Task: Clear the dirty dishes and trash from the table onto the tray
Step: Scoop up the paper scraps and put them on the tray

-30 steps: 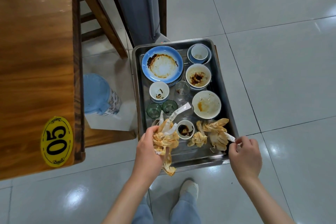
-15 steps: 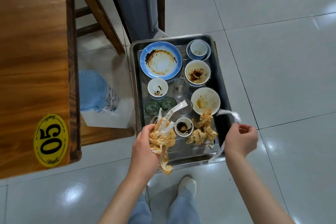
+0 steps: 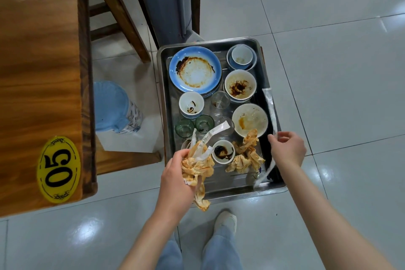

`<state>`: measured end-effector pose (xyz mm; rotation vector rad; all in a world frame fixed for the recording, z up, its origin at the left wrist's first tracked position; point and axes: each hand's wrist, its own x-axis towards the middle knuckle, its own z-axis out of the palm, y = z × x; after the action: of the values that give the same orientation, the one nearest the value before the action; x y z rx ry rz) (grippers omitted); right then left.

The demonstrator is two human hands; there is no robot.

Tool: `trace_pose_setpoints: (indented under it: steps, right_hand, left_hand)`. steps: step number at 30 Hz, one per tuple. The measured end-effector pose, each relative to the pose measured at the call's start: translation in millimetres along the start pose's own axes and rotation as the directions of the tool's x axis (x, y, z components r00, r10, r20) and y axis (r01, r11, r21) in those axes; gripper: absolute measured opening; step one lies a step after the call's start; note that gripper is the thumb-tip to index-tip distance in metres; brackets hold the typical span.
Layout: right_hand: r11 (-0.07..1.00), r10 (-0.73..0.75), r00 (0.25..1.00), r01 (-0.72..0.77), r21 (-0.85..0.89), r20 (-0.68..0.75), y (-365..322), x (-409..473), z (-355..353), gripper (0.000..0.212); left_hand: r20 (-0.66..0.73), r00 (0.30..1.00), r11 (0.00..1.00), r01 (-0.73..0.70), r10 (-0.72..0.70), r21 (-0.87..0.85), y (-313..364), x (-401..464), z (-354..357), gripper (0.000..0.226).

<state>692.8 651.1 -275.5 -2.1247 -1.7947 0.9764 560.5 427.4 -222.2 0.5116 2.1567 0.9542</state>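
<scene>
A steel tray (image 3: pixel 164 94) stands beside the table, loaded with dirty dishes: a blue plate (image 3: pixel 195 69), several stained bowls, small glasses and a sauce dish (image 3: pixel 223 151). My left hand (image 3: pixel 175 171) grips a wad of stained napkins and white paper wrappers (image 3: pixel 198 165) over the tray's near left corner. Over the near right edge, my right hand (image 3: pixel 287 149) pinches a long clear plastic wrapper (image 3: pixel 270 107) that trails along the tray's right side. More crumpled stained napkins (image 3: pixel 246 155) lie in the tray between my hands.
The wooden table (image 3: pixel 39 72) with a yellow "05" sticker (image 3: pixel 58 170) fills the left. A bin with a blue liner (image 3: pixel 114 107) and a wooden bench (image 3: pixel 122 158) sit between table and tray. A chair leg (image 3: pixel 122 13) stands behind. My shoe (image 3: pixel 225 221) is on the tiled floor.
My right hand let the napkins drop in the tray and lifted a clear plastic wrapper along the tray's right side. My left hand kept its wad of napkins and wrappers.
</scene>
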Motion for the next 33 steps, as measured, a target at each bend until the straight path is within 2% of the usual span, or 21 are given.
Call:
trace_pose_setpoints:
  steps: [4, 7, 10, 13, 18, 23, 26, 29, 31, 33]
  right_hand:
    - [1.000, 0.013, 0.976, -0.011, -0.007, 0.218, 4, 3, 5, 0.057]
    - [1.000, -0.013, 0.959, 0.010, 0.014, 0.282, 9, 0, 8, 0.057]
    - [0.996, -0.032, 0.960, 0.009, 0.085, 0.278, 14, -3, 7, 0.050]
    - [0.996, -0.063, 0.965, 0.045, 0.078, 0.253, 19, -8, 3, 0.045]
    - [0.995, -0.070, 0.976, 0.053, 0.084, 0.206, 23, -14, -2, 0.033]
    - [0.991, -0.070, 0.986, 0.052, 0.120, 0.154, 21, -18, -17, 0.026]
    - [0.986, -0.099, 0.964, 0.061, 0.154, 0.248, 14, -25, -25, 0.042]
    - [0.941, -0.190, 0.843, 0.010, 0.338, 0.504, 1, -39, -37, 0.054]
    - [0.875, -0.237, 0.702, -0.145, 0.461, 0.671, -5, -48, -48, 0.034]
    - [0.841, -0.309, 0.551, -0.223, 0.493, 0.776, -4, -55, -55, 0.017]
  left_hand:
    - [0.005, 1.000, 1.000, 0.018, -0.018, -0.002, -2, -1, 0, 0.050]
    - [0.010, 1.000, 1.000, 0.019, -0.019, 0.000, -1, -3, 1, 0.050]
    - [0.011, 1.000, 1.000, 0.006, -0.006, 0.008, 2, -4, 2, 0.049]
    - [0.003, 1.000, 1.000, -0.021, 0.021, 0.018, 10, -6, 4, 0.049]
    - [-0.041, 0.987, 0.988, -0.152, 0.154, 0.037, 38, -9, 10, 0.053]
    - [0.086, 0.971, 0.975, -0.222, 0.223, -0.020, 71, -11, 23, 0.046]
    - [0.207, 0.950, 0.971, -0.218, 0.234, -0.096, 83, -14, 31, 0.044]
    - [0.324, 0.917, 0.967, -0.181, 0.231, -0.179, 94, -16, 41, 0.046]
    - [0.345, 0.907, 0.962, -0.174, 0.240, -0.212, 100, -17, 47, 0.048]
    - [0.333, 0.907, 0.953, -0.183, 0.258, -0.240, 104, -18, 50, 0.048]
